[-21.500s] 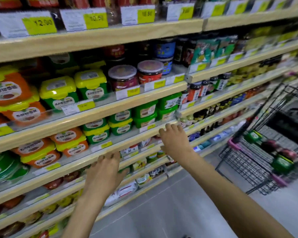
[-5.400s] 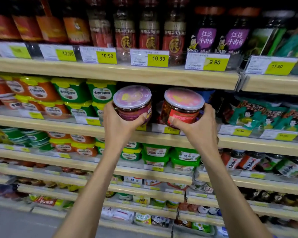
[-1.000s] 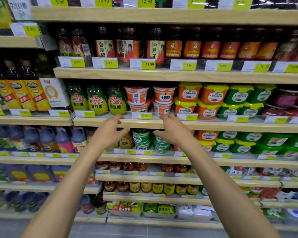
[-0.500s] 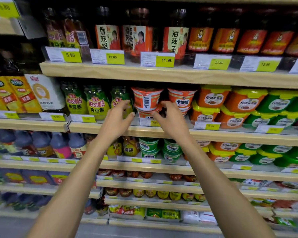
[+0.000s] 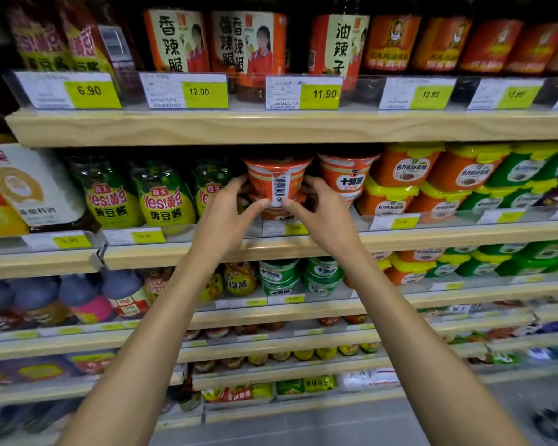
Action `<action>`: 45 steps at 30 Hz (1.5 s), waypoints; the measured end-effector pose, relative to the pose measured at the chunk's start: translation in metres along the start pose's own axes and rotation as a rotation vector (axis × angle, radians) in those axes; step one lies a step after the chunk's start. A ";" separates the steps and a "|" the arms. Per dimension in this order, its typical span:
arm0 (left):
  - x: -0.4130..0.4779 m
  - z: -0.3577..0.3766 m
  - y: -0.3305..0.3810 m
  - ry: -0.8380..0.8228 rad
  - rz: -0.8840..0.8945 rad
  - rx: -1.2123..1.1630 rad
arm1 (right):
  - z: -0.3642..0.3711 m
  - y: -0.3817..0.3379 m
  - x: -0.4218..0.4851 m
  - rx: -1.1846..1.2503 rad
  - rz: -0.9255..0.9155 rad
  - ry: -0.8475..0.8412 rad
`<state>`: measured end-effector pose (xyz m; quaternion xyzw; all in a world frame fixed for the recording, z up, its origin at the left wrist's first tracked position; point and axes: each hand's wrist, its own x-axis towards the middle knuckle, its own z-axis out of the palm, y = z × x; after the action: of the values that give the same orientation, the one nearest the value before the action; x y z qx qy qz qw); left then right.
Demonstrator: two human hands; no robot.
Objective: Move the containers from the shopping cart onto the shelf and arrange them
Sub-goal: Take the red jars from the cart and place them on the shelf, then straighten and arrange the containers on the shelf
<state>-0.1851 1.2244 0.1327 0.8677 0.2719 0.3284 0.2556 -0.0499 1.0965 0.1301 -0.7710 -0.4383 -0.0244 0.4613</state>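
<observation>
Gripping the upper orange tub (image 5: 276,180), the left hand (image 5: 227,217) and right hand (image 5: 324,215) curl round its two sides. It sits stacked on a lower tub (image 5: 277,216) at the front edge of the shelf (image 5: 432,240), just beside a matching stack (image 5: 348,181).

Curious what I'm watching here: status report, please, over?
Left hand and right hand gripping the orange tub, barcode facing out. Directly over a second tub. Nothing blocking.

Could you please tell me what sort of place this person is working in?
Most likely a supermarket condiment aisle: wooden shelves packed with identical sauce jars, yellow price tags along each edge, and the left hand and right hand gripping an orange tub.
</observation>
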 end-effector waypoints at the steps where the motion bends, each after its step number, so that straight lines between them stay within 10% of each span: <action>1: 0.000 0.000 0.001 0.002 0.003 0.002 | 0.000 0.001 0.000 -0.008 -0.003 0.004; 33: -0.019 0.012 -0.008 0.183 -0.023 0.052 | -0.003 0.014 -0.006 -0.307 -0.030 0.125; 45: -0.016 0.030 -0.006 0.080 -0.077 -0.069 | 0.013 0.023 -0.005 -0.023 0.032 -0.014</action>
<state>-0.1763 1.2105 0.1022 0.8335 0.3035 0.3618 0.2869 -0.0416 1.0984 0.1052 -0.7832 -0.4290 -0.0165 0.4497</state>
